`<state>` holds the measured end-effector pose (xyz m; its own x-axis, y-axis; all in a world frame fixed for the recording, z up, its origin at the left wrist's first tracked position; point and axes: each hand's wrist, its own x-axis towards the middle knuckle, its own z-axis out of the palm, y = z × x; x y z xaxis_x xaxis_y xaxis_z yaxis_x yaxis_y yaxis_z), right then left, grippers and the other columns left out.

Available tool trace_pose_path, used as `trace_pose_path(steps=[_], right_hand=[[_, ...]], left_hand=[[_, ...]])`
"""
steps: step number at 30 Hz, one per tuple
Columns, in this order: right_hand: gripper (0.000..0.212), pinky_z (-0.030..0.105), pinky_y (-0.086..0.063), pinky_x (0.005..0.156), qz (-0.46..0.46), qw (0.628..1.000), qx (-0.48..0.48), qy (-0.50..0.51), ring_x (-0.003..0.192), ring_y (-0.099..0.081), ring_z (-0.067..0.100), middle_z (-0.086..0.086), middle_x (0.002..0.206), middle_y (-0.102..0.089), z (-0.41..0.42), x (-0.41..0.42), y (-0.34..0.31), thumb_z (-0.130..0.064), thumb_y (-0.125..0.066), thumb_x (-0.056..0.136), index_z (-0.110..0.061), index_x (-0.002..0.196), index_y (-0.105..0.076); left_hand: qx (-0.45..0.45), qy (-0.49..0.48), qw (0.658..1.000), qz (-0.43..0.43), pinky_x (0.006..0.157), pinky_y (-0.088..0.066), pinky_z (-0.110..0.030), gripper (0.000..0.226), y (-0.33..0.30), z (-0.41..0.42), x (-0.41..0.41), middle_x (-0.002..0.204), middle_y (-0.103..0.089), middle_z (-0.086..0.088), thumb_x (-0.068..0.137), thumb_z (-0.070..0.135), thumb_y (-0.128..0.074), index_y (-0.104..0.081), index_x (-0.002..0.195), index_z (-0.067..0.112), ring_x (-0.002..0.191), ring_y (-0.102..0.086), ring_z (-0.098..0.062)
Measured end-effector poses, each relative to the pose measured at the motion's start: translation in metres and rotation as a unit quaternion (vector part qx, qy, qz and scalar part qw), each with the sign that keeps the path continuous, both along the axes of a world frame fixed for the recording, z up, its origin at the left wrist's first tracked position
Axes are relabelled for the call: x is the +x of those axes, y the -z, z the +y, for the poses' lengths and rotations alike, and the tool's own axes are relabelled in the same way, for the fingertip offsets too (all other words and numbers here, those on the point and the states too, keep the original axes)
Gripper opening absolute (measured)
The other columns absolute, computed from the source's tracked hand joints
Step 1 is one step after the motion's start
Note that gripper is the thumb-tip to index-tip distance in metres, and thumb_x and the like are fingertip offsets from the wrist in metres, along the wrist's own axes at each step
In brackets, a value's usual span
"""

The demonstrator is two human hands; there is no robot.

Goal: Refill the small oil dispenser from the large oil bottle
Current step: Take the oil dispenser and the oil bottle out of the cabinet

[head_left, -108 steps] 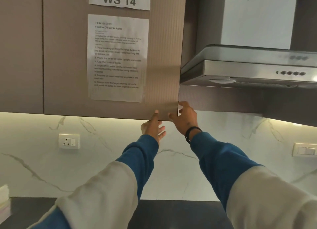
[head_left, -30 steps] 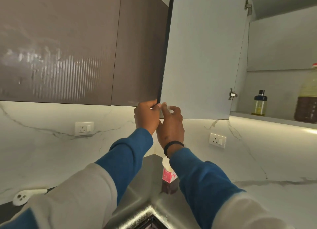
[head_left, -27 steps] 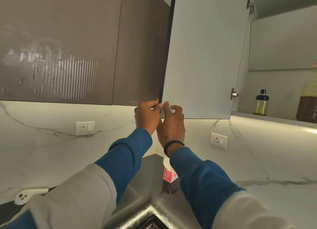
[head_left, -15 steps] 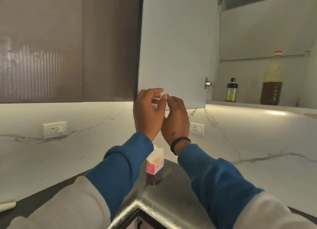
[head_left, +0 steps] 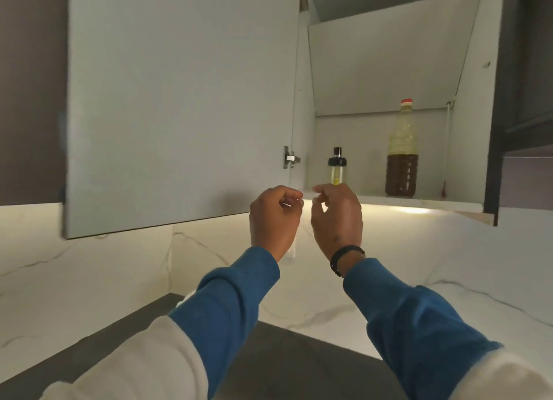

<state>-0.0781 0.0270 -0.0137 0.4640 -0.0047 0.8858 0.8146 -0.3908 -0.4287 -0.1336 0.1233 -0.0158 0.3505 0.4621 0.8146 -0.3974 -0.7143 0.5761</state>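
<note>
The small oil dispenser (head_left: 337, 167), clear glass with a black cap, stands on the lower shelf (head_left: 443, 203) of an open wall cabinet. To its right stands the large oil bottle (head_left: 402, 157), with a red cap and dark oil in its lower half. My left hand (head_left: 275, 217) and my right hand (head_left: 336, 217) are raised side by side just below the shelf's front edge, with fingers loosely curled and holding nothing. My right hand hides the dispenser's base. Neither hand touches a bottle or the door.
The cabinet door (head_left: 179, 100) hangs swung open to the left, its pale inner face towards me. A dark cabinet front (head_left: 526, 70) borders the opening on the right. Below are a marble backsplash (head_left: 419, 265) and a dark countertop (head_left: 284, 363).
Both hands swung the cabinet door open and have let go of its lower edge. My view has turned right, bringing the shelf and both bottles into full sight.
</note>
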Motion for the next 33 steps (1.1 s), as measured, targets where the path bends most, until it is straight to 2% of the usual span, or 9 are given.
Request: trace_pose_path(steps=[4, 9, 12, 15, 20, 25, 29, 31, 33], right_hand=[[0.029, 0.032, -0.054, 0.082, 0.018, 1.0, -0.017, -0.004, 0.101, -0.061, 0.023, 0.004, 0.111, -0.062, -0.009, 0.062, -0.018, -0.01, -0.064, 0.091, -0.016, 0.12, -0.066], [0.046, 0.031, -0.048, 0.095, 0.046, 0.997, -0.067, -0.012, 0.116, -0.056, 0.025, 0.009, 0.131, -0.052, -0.017, 0.13, -0.048, -0.019, -0.067, 0.092, -0.015, 0.135, -0.054], [0.048, 0.022, -0.038, 0.088, 0.067, 0.994, -0.084, -0.016, 0.116, -0.054, 0.025, 0.01, 0.132, -0.048, -0.02, 0.167, -0.068, -0.023, -0.069, 0.09, -0.014, 0.135, -0.052], [0.054, 0.027, -0.042, 0.09, 0.123, 0.989, -0.072, -0.031, 0.116, -0.054, 0.025, 0.012, 0.134, -0.05, -0.024, 0.202, -0.093, -0.023, -0.072, 0.087, -0.01, 0.135, -0.051], [0.056, 0.029, -0.041, 0.079, 0.22, 0.967, -0.117, -0.047, 0.108, -0.056, 0.027, 0.015, 0.123, -0.058, -0.028, 0.24, -0.114, -0.026, -0.076, 0.086, -0.002, 0.13, -0.051], [0.044, 0.028, -0.047, 0.059, 0.259, 0.956, -0.121, -0.073, 0.081, -0.06, 0.023, 0.006, 0.083, -0.053, -0.012, 0.271, -0.118, -0.032, -0.08, 0.08, -0.003, 0.106, -0.059], [0.045, 0.038, -0.058, 0.085, 0.313, 0.937, -0.085, -0.133, 0.099, -0.064, 0.031, 0.012, 0.1, -0.06, 0.002, 0.285, -0.121, -0.024, -0.077, 0.084, -0.003, 0.119, -0.057], [0.045, 0.038, -0.058, 0.086, 0.337, 0.926, -0.071, -0.154, 0.097, -0.063, 0.029, 0.013, 0.104, -0.06, 0.007, 0.287, -0.122, -0.022, -0.076, 0.085, -0.004, 0.121, -0.056], [0.042, 0.038, -0.058, 0.085, 0.343, 0.923, -0.067, -0.159, 0.093, -0.063, 0.028, 0.013, 0.102, -0.06, 0.011, 0.289, -0.122, -0.019, -0.074, 0.085, -0.004, 0.12, -0.057]], left_hand=[[-0.015, 0.034, 0.999, 0.039, 0.082, -0.057, -0.029, 0.016, -0.012, -0.009, 0.07, 0.09, -0.071, 0.011, 0.086, 0.012, -0.071, -0.073, 0.093, 0.026, 0.084, -0.066, -0.004], [-0.054, 0.058, 0.996, 0.051, 0.091, -0.052, -0.027, 0.022, -0.035, -0.011, 0.147, 0.104, -0.071, 0.007, 0.088, 0.015, -0.071, -0.072, 0.11, 0.019, 0.096, -0.065, -0.009], [-0.08, 0.048, 0.995, 0.04, 0.083, -0.048, -0.019, 0.028, -0.049, -0.002, 0.18, 0.11, -0.07, 0.004, 0.088, 0.017, -0.072, -0.07, 0.116, 0.017, 0.091, -0.063, -0.004], [-0.058, 0.032, 0.996, 0.058, 0.08, -0.047, -0.016, 0.039, -0.061, 0.011, 0.206, 0.117, -0.068, -0.001, 0.087, 0.017, -0.074, -0.065, 0.125, 0.013, 0.092, -0.063, -0.007], [0.003, 0.023, 0.984, 0.178, 0.103, -0.045, -0.033, 0.072, -0.074, 0.025, 0.243, 0.14, -0.056, -0.009, 0.085, 0.03, -0.079, -0.045, 0.145, 0.008, 0.125, -0.055, -0.023], [0.002, 0.043, 0.963, 0.265, 0.092, -0.039, -0.028, 0.083, -0.088, 0.032, 0.279, 0.144, -0.052, -0.011, 0.084, 0.037, -0.078, -0.038, 0.149, 0.005, 0.129, -0.052, -0.026], [-0.015, 0.056, 0.959, 0.277, 0.086, -0.039, -0.029, 0.067, -0.098, 0.038, 0.3, 0.133, -0.057, -0.007, 0.084, 0.037, -0.078, -0.05, 0.137, 0.007, 0.12, -0.056, -0.025], [-0.019, 0.059, 0.958, 0.278, 0.073, -0.039, -0.028, 0.03, -0.099, 0.04, 0.306, 0.097, -0.057, 0.001, 0.084, 0.035, -0.078, -0.059, 0.096, 0.016, 0.087, -0.057, -0.015], [-0.013, 0.057, 0.96, 0.274, 0.071, -0.042, -0.03, 0.032, -0.098, 0.04, 0.311, 0.083, -0.055, -0.004, 0.082, 0.034, -0.08, -0.054, 0.078, 0.016, 0.075, -0.055, -0.018]])
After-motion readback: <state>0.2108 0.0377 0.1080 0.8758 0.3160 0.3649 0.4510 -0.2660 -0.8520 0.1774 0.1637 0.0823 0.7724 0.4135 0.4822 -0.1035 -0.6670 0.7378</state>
